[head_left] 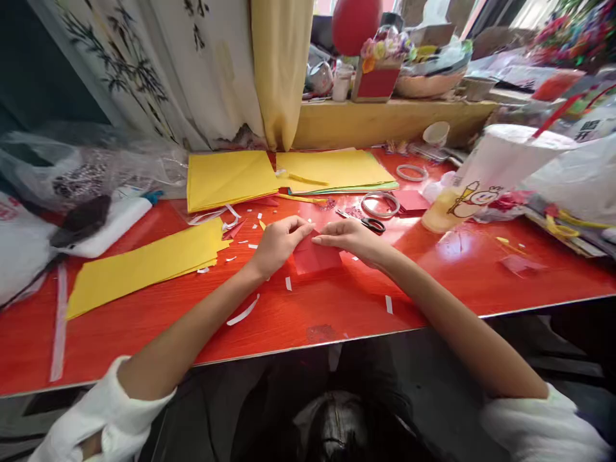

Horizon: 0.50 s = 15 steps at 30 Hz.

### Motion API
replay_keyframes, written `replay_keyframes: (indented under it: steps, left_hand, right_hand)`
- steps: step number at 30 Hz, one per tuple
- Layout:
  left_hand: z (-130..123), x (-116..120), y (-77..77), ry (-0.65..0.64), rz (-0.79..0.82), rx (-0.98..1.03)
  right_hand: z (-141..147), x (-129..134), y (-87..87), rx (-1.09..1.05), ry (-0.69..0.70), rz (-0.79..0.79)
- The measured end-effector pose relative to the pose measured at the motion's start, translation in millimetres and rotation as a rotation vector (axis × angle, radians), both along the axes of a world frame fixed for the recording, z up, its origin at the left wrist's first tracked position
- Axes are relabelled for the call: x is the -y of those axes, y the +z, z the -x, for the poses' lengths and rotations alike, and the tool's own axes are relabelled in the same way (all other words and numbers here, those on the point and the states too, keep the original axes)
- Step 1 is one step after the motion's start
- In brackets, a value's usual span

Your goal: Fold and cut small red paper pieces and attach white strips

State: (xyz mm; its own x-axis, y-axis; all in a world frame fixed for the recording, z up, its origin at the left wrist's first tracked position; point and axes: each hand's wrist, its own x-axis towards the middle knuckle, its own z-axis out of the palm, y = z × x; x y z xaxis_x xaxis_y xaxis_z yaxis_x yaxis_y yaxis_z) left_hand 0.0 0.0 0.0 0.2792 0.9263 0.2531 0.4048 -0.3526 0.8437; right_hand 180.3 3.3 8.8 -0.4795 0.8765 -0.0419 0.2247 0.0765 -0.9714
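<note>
White sleeves [96,417]: They sit up the arms, maybe so the cloth does not drag on the little bits.
Left hand [279,244]: Its grip is pinched, thumb and finger together on the red paper, at the far edge.
Right hand [349,239]: Its grip looks pinched on the same paper, just beside the left one's fingertips.
Red paper [317,260]: It is between the two hands, over the red tabletop [289,333]. I cannot tell how much of it touches down. Using two hands likely stops the thin paper from slipping.
Scissors [373,224]: They lie just behind the right hand, black handles to the right, so they look easy to reach.
Round ring [380,215]: It lies flat behind the scissors, so it should not roll.
Yellow stacks [231,179]: Two lie flat at the back, which leaves the hands some room.
Long yellow sheets [149,266]: They lie in a pile to the left of the hands.
White scraps [289,283]: They are spread all about, not in neat order.
Big cup [491,173]: It stands off to the right, maybe to keep drink off the paper.
</note>
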Motion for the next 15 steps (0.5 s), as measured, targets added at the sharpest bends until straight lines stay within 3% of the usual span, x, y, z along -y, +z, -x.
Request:
replay_keyframes:
  steps: [15]
  left_hand:
    - [-0.7, 0.2, 3.2, -0.029, 0.015, -0.026]
  right_hand:
    - [-0.4, 1.6, 1.6, -0.008, 0.025, 0.025]
